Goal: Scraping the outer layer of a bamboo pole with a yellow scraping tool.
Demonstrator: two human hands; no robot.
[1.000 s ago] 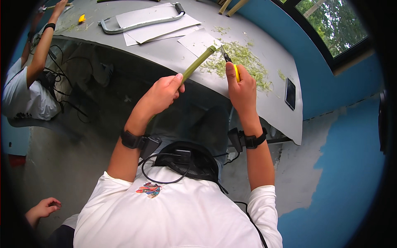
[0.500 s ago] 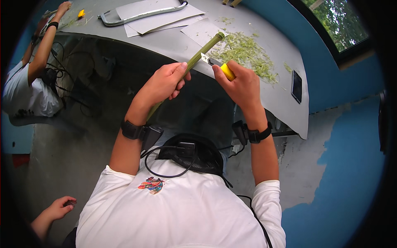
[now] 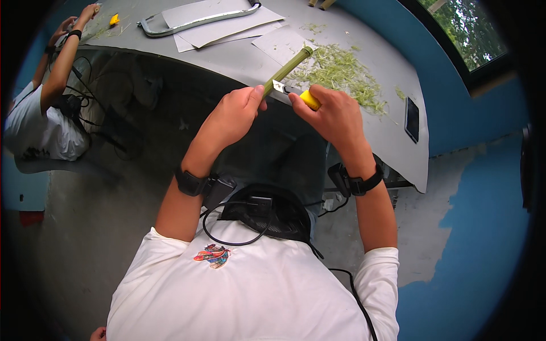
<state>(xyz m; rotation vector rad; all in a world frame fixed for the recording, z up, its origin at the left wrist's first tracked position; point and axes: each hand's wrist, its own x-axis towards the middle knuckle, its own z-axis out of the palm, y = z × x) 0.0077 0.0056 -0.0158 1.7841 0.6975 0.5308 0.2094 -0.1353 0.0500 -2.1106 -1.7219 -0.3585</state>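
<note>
Left hand (image 3: 233,118): fingers curled closed round a green stalk (image 3: 289,67); right hand (image 3: 336,116): fingers wrapped tight on a yellow-handled knife (image 3: 310,100), blade against stalk, just beyond left thumb. Stalk slants over near edge of grey table (image 3: 227,61), tip toward pale green shavings (image 3: 347,77). Farther out: phone (image 3: 412,120) at right, bow saw (image 3: 199,25) on paper sheets (image 3: 227,37), far left

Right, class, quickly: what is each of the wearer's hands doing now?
Left hand: closed around a green stalk.
Right hand: closed around a yellow-handled knife, its blade at the stalk.
</note>
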